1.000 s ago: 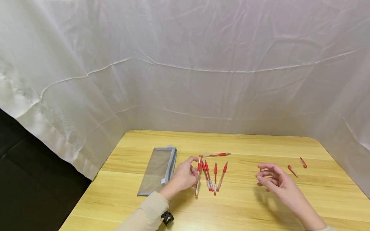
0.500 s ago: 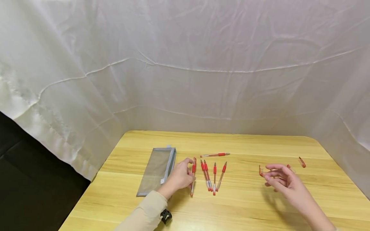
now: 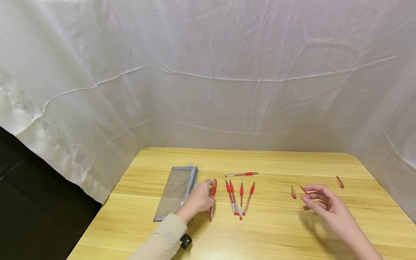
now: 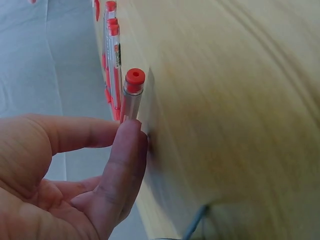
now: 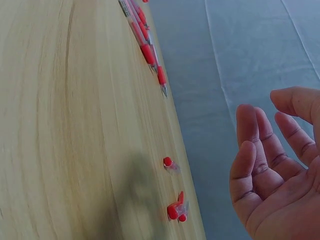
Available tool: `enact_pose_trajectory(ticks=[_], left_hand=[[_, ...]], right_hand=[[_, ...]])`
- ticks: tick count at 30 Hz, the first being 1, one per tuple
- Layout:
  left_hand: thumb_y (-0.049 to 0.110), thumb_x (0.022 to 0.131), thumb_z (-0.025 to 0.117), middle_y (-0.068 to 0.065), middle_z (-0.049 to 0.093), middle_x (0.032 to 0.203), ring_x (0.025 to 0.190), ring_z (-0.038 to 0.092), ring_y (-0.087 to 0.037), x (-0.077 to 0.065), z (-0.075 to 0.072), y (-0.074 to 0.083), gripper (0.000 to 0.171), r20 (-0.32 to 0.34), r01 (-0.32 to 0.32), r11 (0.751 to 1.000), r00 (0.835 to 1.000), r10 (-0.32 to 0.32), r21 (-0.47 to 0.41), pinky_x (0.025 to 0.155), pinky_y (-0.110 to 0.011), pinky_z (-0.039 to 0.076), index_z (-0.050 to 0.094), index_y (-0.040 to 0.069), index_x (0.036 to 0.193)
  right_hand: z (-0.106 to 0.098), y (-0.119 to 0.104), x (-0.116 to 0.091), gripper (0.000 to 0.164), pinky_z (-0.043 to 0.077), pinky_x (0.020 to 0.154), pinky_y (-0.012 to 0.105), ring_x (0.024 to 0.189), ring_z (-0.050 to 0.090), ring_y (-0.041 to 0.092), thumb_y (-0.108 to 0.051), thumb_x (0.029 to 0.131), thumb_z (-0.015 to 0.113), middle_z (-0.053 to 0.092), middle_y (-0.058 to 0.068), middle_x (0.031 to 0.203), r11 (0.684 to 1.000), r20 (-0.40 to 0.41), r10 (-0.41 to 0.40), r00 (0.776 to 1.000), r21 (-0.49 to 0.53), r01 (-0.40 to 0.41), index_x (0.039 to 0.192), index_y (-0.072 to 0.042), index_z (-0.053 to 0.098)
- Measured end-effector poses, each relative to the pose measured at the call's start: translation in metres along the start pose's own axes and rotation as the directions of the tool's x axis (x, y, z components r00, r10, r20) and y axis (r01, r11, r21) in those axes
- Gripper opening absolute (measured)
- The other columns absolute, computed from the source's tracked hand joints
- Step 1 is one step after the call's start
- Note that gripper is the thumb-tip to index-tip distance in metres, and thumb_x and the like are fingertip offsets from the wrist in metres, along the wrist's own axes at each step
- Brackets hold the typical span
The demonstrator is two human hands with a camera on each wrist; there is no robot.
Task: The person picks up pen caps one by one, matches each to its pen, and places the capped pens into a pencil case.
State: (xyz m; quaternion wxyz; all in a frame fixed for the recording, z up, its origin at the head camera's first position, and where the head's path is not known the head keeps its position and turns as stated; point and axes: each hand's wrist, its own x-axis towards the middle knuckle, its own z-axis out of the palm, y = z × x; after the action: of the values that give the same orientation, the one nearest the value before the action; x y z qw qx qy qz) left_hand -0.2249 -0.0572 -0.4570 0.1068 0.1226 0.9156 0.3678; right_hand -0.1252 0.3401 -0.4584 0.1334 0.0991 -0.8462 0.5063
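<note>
My left hand (image 3: 199, 196) pinches a red gel pen (image 3: 212, 202) between thumb and fingers, just right of a grey mesh zip pouch (image 3: 173, 193). The pen's far end is red, with no bare metal tip showing; in the left wrist view its red end plug (image 4: 135, 77) points up past the fingertips. Over the table on the right, my right hand (image 3: 328, 206) holds nothing, its fingers loosely bent, as the right wrist view also shows. Close by its fingertips lies a clear-and-red pen cap (image 3: 294, 192); another cap (image 3: 303, 189) is partly hidden behind the fingers.
Several uncapped red pens (image 3: 241, 200) lie side by side, tips away from me. One more pen (image 3: 242, 174) lies crosswise beyond them. A third cap (image 3: 339, 182) rests farther right. Pale curtains (image 3: 227, 108) hang around the wooden table (image 3: 266, 238).
My left hand has moved left with the pen, away from the row and toward the pouch. My right hand has shifted right, uncovering one cap and covering part of another.
</note>
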Motion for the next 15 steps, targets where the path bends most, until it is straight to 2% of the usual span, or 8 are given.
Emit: enact_pose_trajectory(ticks=[6, 9, 15], left_hand=[[-0.011, 0.085, 0.066, -0.004, 0.061, 0.065, 0.046, 0.053, -0.011, 0.001, -0.001, 0.0, 0.062, -0.017, 0.02, 0.997, 1.0, -0.019, 0.078, 0.044, -0.022, 0.04, 0.056, -0.002, 0.146], [-0.012, 0.085, 0.065, -0.005, 0.057, 0.065, 0.047, 0.048, -0.012, 0.0, -0.001, 0.001, 0.063, -0.016, 0.029, 0.995, 0.999, -0.028, 0.098, 0.044, -0.023, 0.037, 0.055, -0.002, 0.147], [-0.014, 0.086, 0.064, -0.006, 0.055, 0.064, 0.045, 0.045, -0.014, -0.001, -0.004, 0.002, 0.063, -0.001, 0.023, 0.992, 1.0, -0.023, 0.123, 0.043, -0.024, 0.033, 0.054, -0.004, 0.147]], right_hand=[[-0.004, 0.002, 0.0, 0.036, 0.055, 0.068, 0.025, 0.085, 0.077, 0.006, 0.002, 0.105, 0.063, 0.074, -0.023, 0.108, 1.0, -0.006, 0.019, 1.0, -0.015, -0.019, 0.133, -0.02, 0.063], [-0.007, 0.004, -0.001, 0.036, 0.055, 0.068, 0.025, 0.085, 0.076, 0.005, 0.002, 0.105, 0.063, 0.075, -0.023, 0.107, 0.999, -0.009, 0.021, 1.0, -0.025, -0.021, 0.135, -0.018, 0.062], [-0.012, 0.009, -0.002, 0.039, 0.055, 0.068, 0.024, 0.086, 0.076, 0.002, 0.003, 0.104, 0.063, 0.074, -0.024, 0.105, 0.999, -0.02, 0.014, 1.0, -0.038, -0.015, 0.134, -0.022, 0.062]])
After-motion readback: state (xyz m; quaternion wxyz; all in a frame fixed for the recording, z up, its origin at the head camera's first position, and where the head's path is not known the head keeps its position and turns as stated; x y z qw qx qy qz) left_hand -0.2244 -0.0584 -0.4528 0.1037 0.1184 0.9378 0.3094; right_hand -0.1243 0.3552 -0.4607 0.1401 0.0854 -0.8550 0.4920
